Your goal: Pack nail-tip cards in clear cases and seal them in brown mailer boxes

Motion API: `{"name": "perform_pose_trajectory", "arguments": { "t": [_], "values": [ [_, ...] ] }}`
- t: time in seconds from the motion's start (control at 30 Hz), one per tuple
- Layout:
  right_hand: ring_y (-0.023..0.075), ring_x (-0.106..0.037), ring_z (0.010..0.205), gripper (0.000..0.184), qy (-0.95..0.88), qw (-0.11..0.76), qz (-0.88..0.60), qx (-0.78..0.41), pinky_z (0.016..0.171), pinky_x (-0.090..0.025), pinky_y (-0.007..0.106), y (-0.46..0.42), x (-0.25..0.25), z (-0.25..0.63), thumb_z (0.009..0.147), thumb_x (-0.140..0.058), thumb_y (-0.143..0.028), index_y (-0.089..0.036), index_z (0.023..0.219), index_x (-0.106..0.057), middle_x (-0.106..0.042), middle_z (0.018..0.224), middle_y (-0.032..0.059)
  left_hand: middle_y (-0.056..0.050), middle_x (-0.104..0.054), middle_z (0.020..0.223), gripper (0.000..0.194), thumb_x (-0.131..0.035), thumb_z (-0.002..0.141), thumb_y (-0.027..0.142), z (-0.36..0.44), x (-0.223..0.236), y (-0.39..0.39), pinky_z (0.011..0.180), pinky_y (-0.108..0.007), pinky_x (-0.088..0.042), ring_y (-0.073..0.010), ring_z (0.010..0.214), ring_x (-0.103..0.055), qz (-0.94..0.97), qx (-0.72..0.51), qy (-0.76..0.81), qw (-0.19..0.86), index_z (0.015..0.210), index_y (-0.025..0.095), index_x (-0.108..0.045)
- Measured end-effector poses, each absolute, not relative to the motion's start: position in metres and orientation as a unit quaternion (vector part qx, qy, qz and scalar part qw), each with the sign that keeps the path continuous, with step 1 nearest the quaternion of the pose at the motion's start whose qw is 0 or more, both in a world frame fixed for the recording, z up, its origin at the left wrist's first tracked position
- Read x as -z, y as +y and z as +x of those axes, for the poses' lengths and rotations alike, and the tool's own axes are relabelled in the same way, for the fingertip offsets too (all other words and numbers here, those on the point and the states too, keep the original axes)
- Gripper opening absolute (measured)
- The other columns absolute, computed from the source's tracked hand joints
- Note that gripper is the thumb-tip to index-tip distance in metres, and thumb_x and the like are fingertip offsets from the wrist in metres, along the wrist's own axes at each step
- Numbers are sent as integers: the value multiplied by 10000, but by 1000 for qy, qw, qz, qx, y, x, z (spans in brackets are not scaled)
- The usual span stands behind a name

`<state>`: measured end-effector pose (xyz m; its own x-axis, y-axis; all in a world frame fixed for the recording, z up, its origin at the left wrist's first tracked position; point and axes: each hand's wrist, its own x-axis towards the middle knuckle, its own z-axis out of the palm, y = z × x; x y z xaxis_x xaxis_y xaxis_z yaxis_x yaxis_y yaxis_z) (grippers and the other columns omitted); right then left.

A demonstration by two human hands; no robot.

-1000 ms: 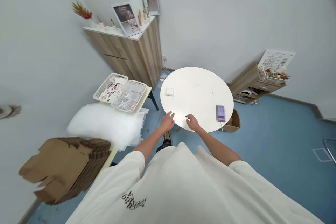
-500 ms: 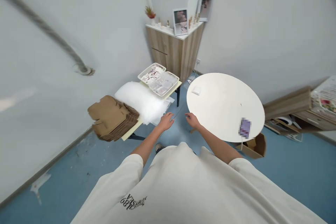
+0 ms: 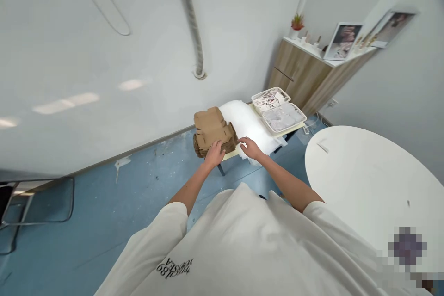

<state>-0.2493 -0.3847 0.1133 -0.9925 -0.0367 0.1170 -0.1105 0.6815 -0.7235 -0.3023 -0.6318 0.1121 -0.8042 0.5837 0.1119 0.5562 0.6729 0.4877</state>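
Cardboard stack [image 3: 212,125] sitting at the end of the table [image 3: 230,156], left hand [image 3: 214,155] spread against it, right hand [image 3: 250,148] just beside on white wrap [image 3: 248,125], pinch or not impossible to tell, probably light and fairly stiff, likely easiest gripped by the stack's sides.

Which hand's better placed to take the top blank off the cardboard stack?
Left, probably: the left hand is already on the near edge of the stack of flattened cardboard box blanks. The right hand sits further off, at the white packing sheets beside the stack.
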Motion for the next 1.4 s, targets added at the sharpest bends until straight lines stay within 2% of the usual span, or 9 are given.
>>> {"name": "perform_pose_trajectory", "arguments": {
  "t": [0.13,0.27,0.4,0.5,0.63,0.87,1.1,1.23,1.4],
  "values": [
    [209,-645,1107,352,-937,8,90,-336,988,-508,349,-438,-117,-297,934,-509,-114,-181,1239,-673,-665,1235,109,-167,-456,1506,462,-493,978,275,-334,-105,-670,1096,-462,-452,-320,1367,-496,310,-181,932,58,1429,178,-483],
    [238,-612,1199,380,-960,-66,126,-243,1041,-466,341,-480,-112,-333,923,-555,-133,-152,1291,-649,-651,1292,137,-176,-485,1484,442,-513,969,310,-359,-104,-684,1098,-483,-432,-344,1335,-519,320,-119,934,101,1390,178,-535],
    [311,-512,1336,439,-979,-122,94,-135,1087,-424,417,-492,-103,-349,935,-601,-258,-163,1363,-600,-540,1443,177,-174,-492,1478,460,-544,956,357,-369,-99,-694,1174,-526,-316,-363,1382,-455,306,-90,941,109,1383,185,-547],
    [343,-437,1403,509,-982,-147,69,-98,1117,-393,444,-487,-97,-351,939,-621,-375,-151,1393,-569,-458,1513,201,-198,-481,1470,479,-552,954,409,-367,-90,-703,1202,-528,-251,-372,1411,-406,272,-88,951,114,1361,157,-565],
    [321,-445,1397,528,-978,-167,78,-98,1104,-407,400,-481,-94,-353,962,-588,-434,-146,1403,-554,-512,1475,185,-204,-488,1452,496,-523,969,451,-365,-76,-709,1204,-513,-229,-367,1403,-406,239,-107,956,132,1363,153,-569],
    [274,-564,1280,376,-979,-175,93,-54,1049,-435,392,-478,-97,-361,1053,-391,-346,-172,1265,-647,-651,1332,155,-190,-511,1445,546,-491,976,512,-373,-70,-710,1138,-477,-330,-367,1354,-459,233,-136,950,156,1401,179,-570],
    [313,-566,1268,383,-979,-167,114,22,1032,-422,422,-487,-91,-362,1007,-413,-223,-98,1291,-636,-639,1331,218,-156,-618,1308,383,-419,1002,284,-373,-64,-711,1131,-455,-363,-305,1262,-533,243,-124,957,103,1256,168,-681],
    [329,-543,1284,390,-980,-160,117,15,1038,-409,433,-488,-93,-359,966,-477,-213,-98,1301,-640,-618,1356,226,-144,-669,1216,343,-430,992,239,-370,-62,-709,1131,-477,-369,-296,1221,-556,250,-128,957,69,1110,189,-749],
    [331,-521,1295,415,-985,-133,110,-19,1048,-388,463,-479,-102,-354,983,-429,-212,-146,1350,-613,-590,1403,196,-114,-720,1045,335,-428,1000,196,-370,-74,-707,1126,-504,-367,-288,1179,-584,274,-151,947,66,944,207,-758]
  ]
}}
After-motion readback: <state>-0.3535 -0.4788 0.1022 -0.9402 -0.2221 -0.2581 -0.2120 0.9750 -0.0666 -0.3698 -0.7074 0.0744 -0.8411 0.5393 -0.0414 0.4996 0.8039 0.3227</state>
